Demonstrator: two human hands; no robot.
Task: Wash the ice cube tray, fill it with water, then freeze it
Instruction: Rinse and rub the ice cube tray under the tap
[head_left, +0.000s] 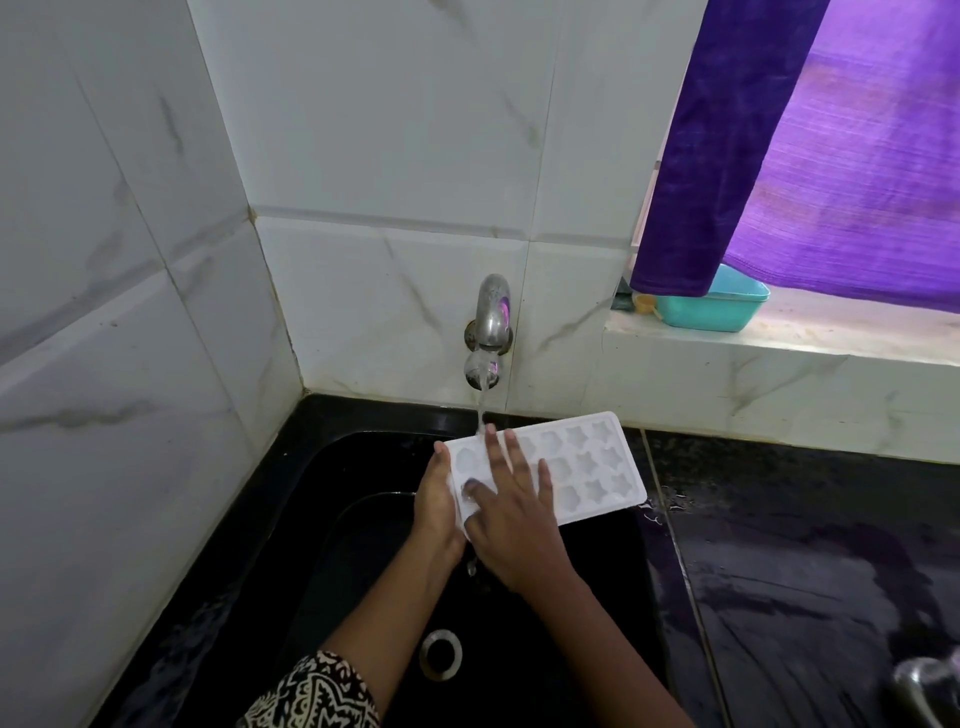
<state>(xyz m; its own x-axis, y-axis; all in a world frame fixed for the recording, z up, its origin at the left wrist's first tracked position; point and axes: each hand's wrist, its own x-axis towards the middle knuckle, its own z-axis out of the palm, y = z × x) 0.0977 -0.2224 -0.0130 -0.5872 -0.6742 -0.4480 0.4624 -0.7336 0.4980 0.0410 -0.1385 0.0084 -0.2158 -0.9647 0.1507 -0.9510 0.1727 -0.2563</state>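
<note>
Ice cube tray (587, 467) under tap (493, 322), left hand (434, 501) gripping end

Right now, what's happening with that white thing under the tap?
A person is washing a white ice cube tray over the black sink. The left hand holds the tray's left end. The right hand lies flat on top, fingers spread over the cups. Water runs from the tap onto the tray. This looks like the washing step.

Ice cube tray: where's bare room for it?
Bare: the black stone counter right of the black sink, and the pale window ledge right of the teal plastic tub. Crowded: under the steel tap, left hand and right hand on the white plastic tray.
</note>
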